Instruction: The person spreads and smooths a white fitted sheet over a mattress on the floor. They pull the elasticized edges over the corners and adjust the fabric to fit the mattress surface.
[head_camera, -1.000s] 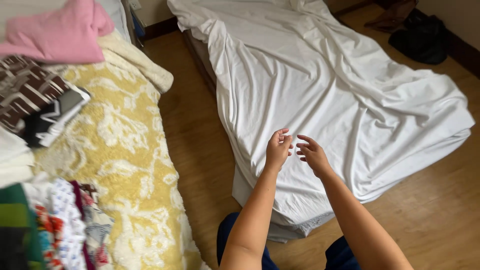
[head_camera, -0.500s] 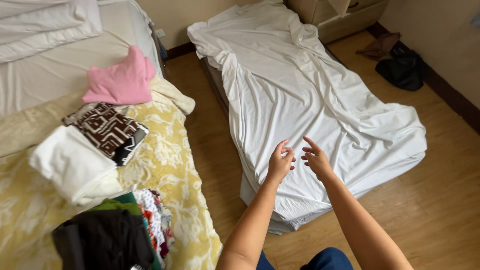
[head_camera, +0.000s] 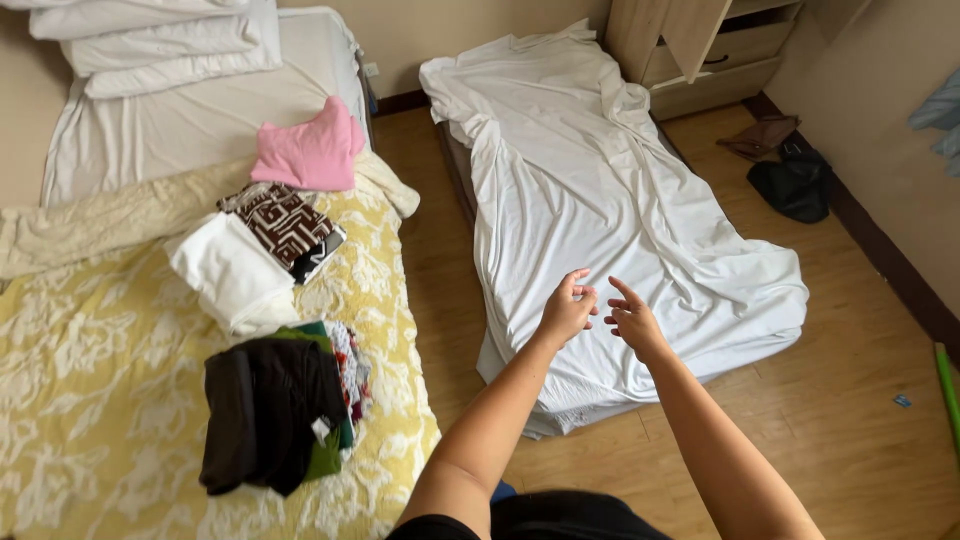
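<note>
A rumpled white bedsheet (head_camera: 600, 190) lies spread over a low floor mattress (head_camera: 455, 165), reaching from the wall down to the near corner, where it hangs loosely over the mattress edge. The cloth is creased in long folds, bunched most along its left side and at its far end.

Both hands are raised above the near part of this sheet, close together but apart from each other. The left hand (head_camera: 566, 310) has its fingers loosely curled with the tips drawn toward the thumb, and it holds nothing. The right hand (head_camera: 633, 320), just right of it, is released with the forefinger stretched out and the other fingers half bent; it also grasps nothing. Whether either hand touches the sheet cannot be told.

Left of the sheet, across a strip of wooden plank floor (head_camera: 440, 270), stands a wide bed with a yellow floral bedspread (head_camera: 100, 370). On it lie a folded pink garment (head_camera: 310, 150), a brown-and-white patterned cloth (head_camera: 280, 222), a folded white cloth (head_camera: 232, 272) and a pile of dark clothing (head_camera: 268, 410). White pillows (head_camera: 160, 45) are stacked at that bed's head.

Beyond the sheet's far right corner is a pale wooden cabinet (head_camera: 690, 50). Right of the sheet, by the wall, a black bag (head_camera: 795, 188) and a brown item (head_camera: 760, 135) rest on the floor. Nothing lies between the hands and the sheet.
</note>
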